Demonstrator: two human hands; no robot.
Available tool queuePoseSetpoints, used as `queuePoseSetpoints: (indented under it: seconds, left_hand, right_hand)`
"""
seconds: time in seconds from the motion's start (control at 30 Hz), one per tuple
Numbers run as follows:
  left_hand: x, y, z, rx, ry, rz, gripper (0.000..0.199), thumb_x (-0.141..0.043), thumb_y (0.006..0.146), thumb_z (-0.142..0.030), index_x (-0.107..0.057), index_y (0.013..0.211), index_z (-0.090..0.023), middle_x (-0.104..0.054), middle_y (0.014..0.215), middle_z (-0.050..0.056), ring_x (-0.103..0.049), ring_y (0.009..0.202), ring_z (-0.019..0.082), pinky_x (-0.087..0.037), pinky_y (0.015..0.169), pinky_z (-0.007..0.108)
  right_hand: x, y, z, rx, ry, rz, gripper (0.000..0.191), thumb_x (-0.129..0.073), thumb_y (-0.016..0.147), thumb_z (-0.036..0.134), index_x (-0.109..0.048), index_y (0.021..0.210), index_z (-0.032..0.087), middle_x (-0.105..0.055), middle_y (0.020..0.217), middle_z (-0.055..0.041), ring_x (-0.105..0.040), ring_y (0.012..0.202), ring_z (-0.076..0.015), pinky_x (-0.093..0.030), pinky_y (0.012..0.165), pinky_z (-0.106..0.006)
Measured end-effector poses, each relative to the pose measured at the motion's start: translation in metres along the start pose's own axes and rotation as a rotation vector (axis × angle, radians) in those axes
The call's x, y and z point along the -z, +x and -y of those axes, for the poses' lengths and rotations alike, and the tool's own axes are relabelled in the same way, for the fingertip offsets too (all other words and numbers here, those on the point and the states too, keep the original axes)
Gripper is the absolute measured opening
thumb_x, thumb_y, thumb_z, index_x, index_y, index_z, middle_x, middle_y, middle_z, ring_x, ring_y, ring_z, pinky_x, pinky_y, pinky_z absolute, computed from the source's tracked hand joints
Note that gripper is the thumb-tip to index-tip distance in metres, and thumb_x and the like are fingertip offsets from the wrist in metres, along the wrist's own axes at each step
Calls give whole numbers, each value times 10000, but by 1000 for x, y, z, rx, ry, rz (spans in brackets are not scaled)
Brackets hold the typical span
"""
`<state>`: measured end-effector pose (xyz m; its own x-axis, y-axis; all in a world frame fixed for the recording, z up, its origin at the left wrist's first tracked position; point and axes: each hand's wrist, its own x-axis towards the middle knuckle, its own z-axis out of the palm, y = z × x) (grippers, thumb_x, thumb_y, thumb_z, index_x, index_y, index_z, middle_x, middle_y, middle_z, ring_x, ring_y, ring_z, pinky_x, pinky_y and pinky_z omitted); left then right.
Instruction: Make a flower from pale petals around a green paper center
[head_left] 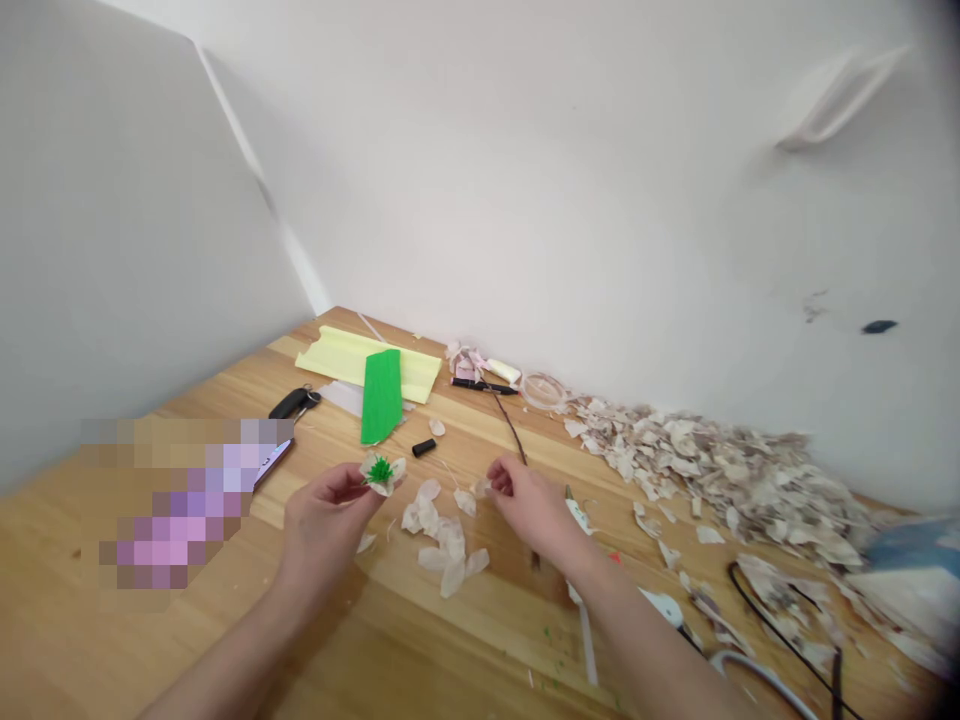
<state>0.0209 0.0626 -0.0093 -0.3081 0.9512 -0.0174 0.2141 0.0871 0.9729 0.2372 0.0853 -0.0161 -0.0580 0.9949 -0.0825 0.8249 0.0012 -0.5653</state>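
Between the thumb and fingers of my left hand (pixel 330 515) is a small artificial flower (pixel 382 472), with a spiky green centre and pale petals around it. To its right, my right hand (pixel 517 495) has its fingers pinched together at a pale, thin petal (pixel 480 488). Several more loose petals (pixel 446 545) lie on the wooden table between my hands. A brown stick (pixel 510 420) runs behind my right hand, which hides its middle. Beyond my left hand are a strip of green crepe paper (pixel 382 395) and a black cap (pixel 424 448).
A yellow paper sheet (pixel 345 360), a black marker (pixel 480 386) and a roll of clear tape (pixel 544 390) lie near the wall. Heaped petals (pixel 720 460) cover the right side. On the left are a key (pixel 294 402) and a blurred-out purple object (pixel 180 520). Cables (pixel 787 620) lie front right.
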Motion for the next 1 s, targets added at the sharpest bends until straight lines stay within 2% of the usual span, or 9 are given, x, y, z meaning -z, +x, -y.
queuePoseSetpoints:
  seconds: [0.13, 0.2, 0.27, 0.37, 0.47, 0.67, 0.8, 0.9, 1.0]
  left_hand:
    - [2, 4, 1, 2, -5, -3, 132, -735, 571, -291, -670, 624, -190, -701, 612, -19, -636, 590, 156, -477, 549, 200]
    - [2, 5, 2, 5, -10, -2, 138, -733, 573, -302, -669, 627, -193, -703, 622, -14, -640, 597, 164, -486, 555, 210]
    - [1, 6, 3, 6, -14, 5, 131, -724, 584, -307, -671, 634, -198, -707, 637, -13, -643, 603, 167, -492, 565, 217]
    - [1, 6, 4, 0, -10, 22, 107, -718, 592, -293, -672, 625, -202, -705, 635, -19, -640, 602, 160, -489, 571, 213]
    - [2, 7, 5, 3, -11, 21, 95, -715, 598, -281, -675, 638, -204, -706, 649, -23, -639, 620, 154, -479, 583, 203]
    - [6, 8, 4, -19, -13, -45, 81, -702, 621, -275, -665, 664, -216, -703, 655, -28, -641, 661, 161, -463, 593, 202]
    - [6, 9, 3, -33, -20, -61, 88, -702, 620, -272, -666, 671, -210, -699, 647, -29, -642, 656, 166, -465, 590, 208]
    - [4, 8, 3, -37, -41, -43, 82, -697, 614, -259, -667, 669, -205, -706, 660, -20, -649, 653, 170, -479, 596, 213]
    - [3, 6, 2, -22, -11, -34, 79, -700, 607, -260, -669, 650, -201, -706, 656, -15, -649, 655, 173, -479, 597, 213]
  right_hand:
    - [-2, 11, -8, 5, -22, 20, 146, -573, 833, 246, -557, 938, 146, -570, 717, 31, -563, 637, -128, -468, 637, -317]
    - [0, 13, -11, 31, 10, 41, 204, -581, 828, 234, -537, 1007, 146, -579, 747, 25, -570, 633, -125, -478, 619, -305]
    - [3, 13, -12, 72, 59, 42, 215, -581, 821, 188, -530, 1026, 145, -594, 842, 1, -587, 710, -136, -486, 633, -297]
    - [11, 10, -7, 131, 108, -10, 100, -512, 816, 93, -560, 890, 142, -595, 920, -20, -578, 817, -149, -472, 683, -299]
    - [13, 0, 2, 184, 112, -4, 177, -433, 788, 60, -570, 768, 170, -615, 808, 1, -573, 732, -133, -442, 648, -266]
    - [-6, -11, 15, 264, 60, 90, 140, -485, 802, 146, -623, 817, 169, -643, 781, -32, -574, 719, -157, -421, 655, -274]
    - [-22, -11, 27, 304, 50, 100, 168, -569, 777, 200, -612, 933, 158, -632, 876, -60, -558, 809, -185, -418, 722, -298]
    - [-33, -14, 38, 331, 54, 106, 306, -623, 684, 120, -588, 986, 150, -600, 982, -92, -511, 939, -233, -380, 820, -352]
    - [-39, -17, 43, 285, 102, 107, 340, -527, 668, 12, -577, 982, 132, -585, 987, -123, -498, 957, -259, -351, 847, -406]
